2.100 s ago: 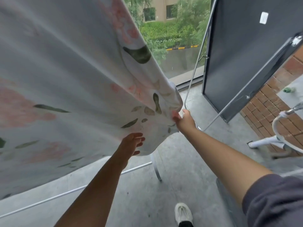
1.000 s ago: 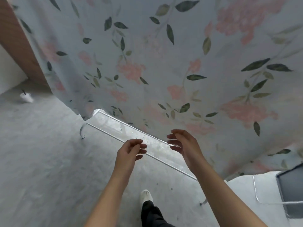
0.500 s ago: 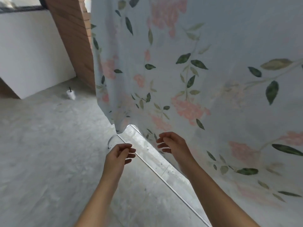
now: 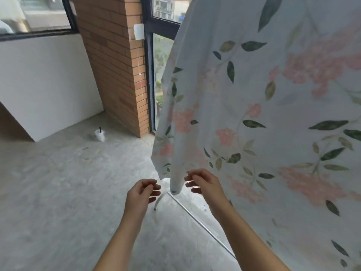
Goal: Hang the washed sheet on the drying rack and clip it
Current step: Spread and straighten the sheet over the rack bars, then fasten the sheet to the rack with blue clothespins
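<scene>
We log the sheet (image 4: 244, 124), hung from above, its lowest corner (image 4: 176, 185) dropping vertically between our empty, loosely curled grips: just beside the right grip (image 4: 205, 184), slightly farther from the left grip (image 4: 141, 193).

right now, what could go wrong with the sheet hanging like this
No clip shows on the floral white fabric sheet, and neither the left hand nor the right hand grips it, so it might slide off. Its low corner hangs near the white metal rack foot and grey concrete floor, and could get dirty.
</scene>
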`<state>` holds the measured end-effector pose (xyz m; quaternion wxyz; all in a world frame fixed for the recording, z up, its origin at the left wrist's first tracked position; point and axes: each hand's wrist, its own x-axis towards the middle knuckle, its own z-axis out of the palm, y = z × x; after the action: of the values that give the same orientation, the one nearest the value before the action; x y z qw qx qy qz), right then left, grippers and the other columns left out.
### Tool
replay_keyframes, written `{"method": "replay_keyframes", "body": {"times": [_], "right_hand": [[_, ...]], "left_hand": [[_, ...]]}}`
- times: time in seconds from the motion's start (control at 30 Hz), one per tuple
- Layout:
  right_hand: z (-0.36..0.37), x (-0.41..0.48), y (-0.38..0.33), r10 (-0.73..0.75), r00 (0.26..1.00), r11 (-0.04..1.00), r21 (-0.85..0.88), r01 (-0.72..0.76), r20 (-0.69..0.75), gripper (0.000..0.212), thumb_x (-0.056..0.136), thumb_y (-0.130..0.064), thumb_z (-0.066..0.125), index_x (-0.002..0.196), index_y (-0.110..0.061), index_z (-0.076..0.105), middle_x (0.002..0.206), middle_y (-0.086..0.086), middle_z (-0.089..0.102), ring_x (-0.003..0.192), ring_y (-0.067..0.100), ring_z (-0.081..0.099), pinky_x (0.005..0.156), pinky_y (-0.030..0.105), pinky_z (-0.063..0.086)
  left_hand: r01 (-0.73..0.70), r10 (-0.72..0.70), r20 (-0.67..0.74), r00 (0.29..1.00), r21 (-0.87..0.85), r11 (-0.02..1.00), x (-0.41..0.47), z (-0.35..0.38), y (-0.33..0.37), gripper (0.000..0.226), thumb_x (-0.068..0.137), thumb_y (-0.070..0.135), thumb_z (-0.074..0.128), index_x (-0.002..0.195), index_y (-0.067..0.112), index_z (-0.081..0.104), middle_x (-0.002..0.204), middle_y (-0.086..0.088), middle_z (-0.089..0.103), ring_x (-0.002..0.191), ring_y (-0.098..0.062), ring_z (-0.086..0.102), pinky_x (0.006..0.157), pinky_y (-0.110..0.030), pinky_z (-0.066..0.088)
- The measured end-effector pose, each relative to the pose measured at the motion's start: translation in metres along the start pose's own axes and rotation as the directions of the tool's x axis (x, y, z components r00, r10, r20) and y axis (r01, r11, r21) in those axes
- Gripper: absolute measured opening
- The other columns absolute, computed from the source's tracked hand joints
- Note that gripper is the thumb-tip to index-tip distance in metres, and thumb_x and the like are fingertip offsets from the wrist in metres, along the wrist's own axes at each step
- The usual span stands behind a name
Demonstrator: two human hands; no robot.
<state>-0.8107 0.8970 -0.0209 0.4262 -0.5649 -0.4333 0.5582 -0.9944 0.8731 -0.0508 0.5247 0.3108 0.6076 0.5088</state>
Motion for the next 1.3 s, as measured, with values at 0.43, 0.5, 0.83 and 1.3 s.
{"method": "replay_keyframes", "body": {"times": [0.43,0.5,0.83,1.3], "right_hand": [[0.11,0.132,-0.056,-0.063,0.988,0.998,-0.04,0.058,-0.141,0.022,0.095,-0.004,0.045,0.091,-0.014,0.065,0.087,0.003,0.071,0.077,0.015,0.065,0.075,0.032,0.05],[0.123,0.162,-0.062,-0.093,0.985,0.995,-0.043,0.087,-0.143,0.021,0.096,-0.004,0.045,0.094,-0.012,0.065,0.089,0.003,0.071,0.078,0.015,0.065,0.076,0.033,0.05],[0.165,0.311,-0.113,-0.229,0.953,0.973,-0.081,0.217,-0.2,0.022,0.092,0.005,0.047,0.093,-0.01,0.063,0.09,0.006,0.068,0.074,0.003,0.064,0.065,0.015,0.049],[0.178,0.369,-0.124,-0.205,0.766,0.978,-0.108,0.176,-0.609,0.028,0.089,0.009,0.049,0.09,-0.015,0.063,0.09,0.004,0.071,0.084,0.009,0.066,0.076,0.019,0.049]], "left_hand": [[-0.042,0.04,0.088,0.995,0.021,0.999,0.171,-0.062,0.075,0.02,0.094,0.001,0.046,0.094,0.01,0.064,0.087,-0.009,0.07,0.076,-0.021,0.064,0.073,-0.033,0.05],[-0.054,0.049,0.102,0.994,0.04,0.998,0.201,-0.064,0.082,0.02,0.094,0.002,0.046,0.094,0.01,0.064,0.088,-0.008,0.07,0.079,-0.022,0.065,0.074,-0.034,0.051],[-0.058,0.047,0.149,0.988,0.068,0.996,0.367,-0.059,0.137,0.02,0.096,0.006,0.045,0.096,0.012,0.064,0.092,-0.009,0.069,0.087,-0.025,0.066,0.078,-0.036,0.053],[-0.139,-0.123,0.745,0.655,0.279,0.95,0.526,0.097,0.23,0.051,0.089,0.023,0.062,0.135,0.014,0.04,0.12,-0.005,0.055,0.104,-0.017,0.055,0.082,-0.031,0.043]]}}
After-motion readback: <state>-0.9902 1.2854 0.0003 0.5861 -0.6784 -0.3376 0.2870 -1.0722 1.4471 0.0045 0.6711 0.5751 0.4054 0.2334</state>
